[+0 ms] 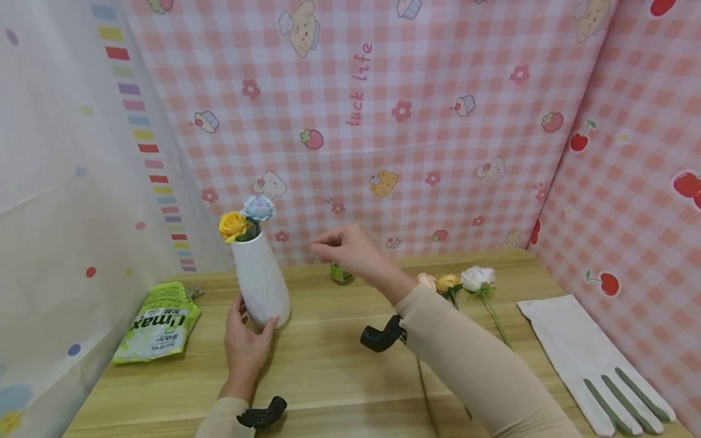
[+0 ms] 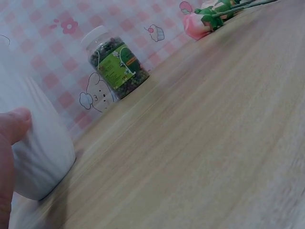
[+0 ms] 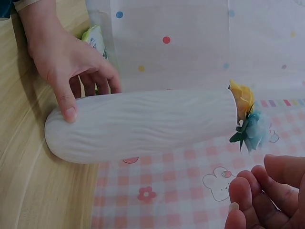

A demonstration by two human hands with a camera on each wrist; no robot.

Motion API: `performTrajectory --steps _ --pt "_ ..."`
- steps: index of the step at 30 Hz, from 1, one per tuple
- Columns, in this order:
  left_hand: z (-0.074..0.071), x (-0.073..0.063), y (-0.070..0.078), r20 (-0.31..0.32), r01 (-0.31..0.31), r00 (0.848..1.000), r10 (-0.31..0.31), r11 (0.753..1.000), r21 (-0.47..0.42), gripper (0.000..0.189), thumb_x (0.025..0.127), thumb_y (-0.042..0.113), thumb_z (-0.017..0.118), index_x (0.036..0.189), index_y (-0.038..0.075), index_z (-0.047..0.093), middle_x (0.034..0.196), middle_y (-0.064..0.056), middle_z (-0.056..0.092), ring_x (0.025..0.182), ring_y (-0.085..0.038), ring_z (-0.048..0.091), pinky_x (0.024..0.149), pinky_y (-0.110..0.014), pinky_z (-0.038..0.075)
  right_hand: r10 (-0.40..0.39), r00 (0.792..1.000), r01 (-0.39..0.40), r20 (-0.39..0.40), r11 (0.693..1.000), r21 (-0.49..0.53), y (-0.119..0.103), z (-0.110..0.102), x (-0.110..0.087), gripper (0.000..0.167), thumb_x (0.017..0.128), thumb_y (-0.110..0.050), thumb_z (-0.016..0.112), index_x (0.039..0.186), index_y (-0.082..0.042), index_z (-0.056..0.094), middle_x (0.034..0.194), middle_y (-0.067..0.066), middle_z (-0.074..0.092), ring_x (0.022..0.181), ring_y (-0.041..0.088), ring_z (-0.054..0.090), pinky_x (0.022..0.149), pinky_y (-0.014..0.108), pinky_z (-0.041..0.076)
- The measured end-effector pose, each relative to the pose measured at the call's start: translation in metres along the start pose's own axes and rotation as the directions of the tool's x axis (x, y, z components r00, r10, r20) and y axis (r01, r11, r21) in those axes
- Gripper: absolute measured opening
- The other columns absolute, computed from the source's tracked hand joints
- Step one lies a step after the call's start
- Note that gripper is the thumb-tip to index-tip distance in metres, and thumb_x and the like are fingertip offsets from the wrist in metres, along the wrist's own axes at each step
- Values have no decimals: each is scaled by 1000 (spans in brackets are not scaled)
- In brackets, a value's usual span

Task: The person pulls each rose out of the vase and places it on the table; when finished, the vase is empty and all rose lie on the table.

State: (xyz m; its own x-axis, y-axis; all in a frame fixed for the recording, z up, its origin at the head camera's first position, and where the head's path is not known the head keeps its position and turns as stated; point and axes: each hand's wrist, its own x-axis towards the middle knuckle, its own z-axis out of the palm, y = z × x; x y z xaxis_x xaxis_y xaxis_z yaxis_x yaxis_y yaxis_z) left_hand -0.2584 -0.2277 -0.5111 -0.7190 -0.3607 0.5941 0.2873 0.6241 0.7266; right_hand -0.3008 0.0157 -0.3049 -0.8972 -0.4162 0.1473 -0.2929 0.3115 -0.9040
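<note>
A white ribbed vase stands on the table at centre-left, holding a yellow rose and a pale blue rose. My left hand grips it low down, thumb on one side and fingers curled round the other. In the right wrist view, that left hand shows near the base of the vase. My right hand is raised to the right of the vase. Its fingers are loosely bent with nothing between them, a short way from the blue rose.
Behind the right hand stands a jar with a green label. Pink, yellow and white roses lie on the right, their stems pointing toward me. White gloves lie at the far right, a green bag at the left. Patterned cloth hangs behind.
</note>
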Motion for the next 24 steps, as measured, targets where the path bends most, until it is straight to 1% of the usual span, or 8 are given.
performTrajectory --steps 3,7,9,13,16,18,20,24 --pt "0 0 0 4 -30 1000 30 1000 -3 83 72 11 85 140 -2 40 129 -22 53 115 -34 52 91 -49 47 10 1000 -10 -1 1000 -7 0 4 4 22 92 -28 67 107 -14 74 98 1 70 88 18 64 71 29 54" --pt "0 -1 -2 -7 -94 996 94 996 7 83 72 10 84 140 -4 40 130 -24 52 117 -35 51 93 -49 45 0 1000 0 -6 999 -43 1 11 14 25 90 -31 68 108 -16 74 98 -3 70 90 16 64 73 28 53" --pt "1 -1 -2 -25 -131 991 131 991 18 83 71 10 84 140 -5 40 131 -25 52 118 -36 51 93 -49 44 -20 1000 20 -2 999 -43 0 17 21 26 89 -32 69 109 -16 74 100 -5 70 91 14 64 75 29 54" --pt "2 -1 -4 -73 -192 978 194 981 40 82 69 10 85 138 -6 43 131 -24 52 117 -37 52 90 -46 44 -47 999 47 -15 999 -28 -4 31 34 25 88 -31 71 108 -17 75 103 -6 70 91 10 63 74 28 55" --pt "3 0 -5 -99 -218 970 221 975 38 81 68 9 86 136 -5 45 129 -24 54 114 -37 53 88 -45 44 -74 996 74 -43 997 -14 -9 43 43 25 88 -29 71 109 -16 75 106 -6 70 92 7 63 74 25 54" --pt "4 0 -5 -105 -225 968 227 974 32 81 67 8 86 136 -5 45 127 -24 55 114 -37 54 87 -46 45 -85 995 85 -60 996 4 -12 51 49 25 88 -28 71 109 -15 75 107 -5 71 93 7 63 75 24 54" --pt "4 0 -5 -104 -225 968 227 974 24 81 67 8 86 136 -5 45 127 -24 55 114 -37 54 88 -47 45 -74 994 76 -83 997 16 -14 58 54 25 87 -29 72 109 -15 75 104 -6 71 91 6 64 75 24 54" --pt "2 1 -4 -102 -224 969 224 974 16 81 68 8 86 136 -6 45 126 -25 54 114 -37 54 88 -51 46 -27 993 33 -112 998 50 -17 70 62 25 87 -27 72 108 -14 75 99 -5 72 88 7 63 75 26 54"
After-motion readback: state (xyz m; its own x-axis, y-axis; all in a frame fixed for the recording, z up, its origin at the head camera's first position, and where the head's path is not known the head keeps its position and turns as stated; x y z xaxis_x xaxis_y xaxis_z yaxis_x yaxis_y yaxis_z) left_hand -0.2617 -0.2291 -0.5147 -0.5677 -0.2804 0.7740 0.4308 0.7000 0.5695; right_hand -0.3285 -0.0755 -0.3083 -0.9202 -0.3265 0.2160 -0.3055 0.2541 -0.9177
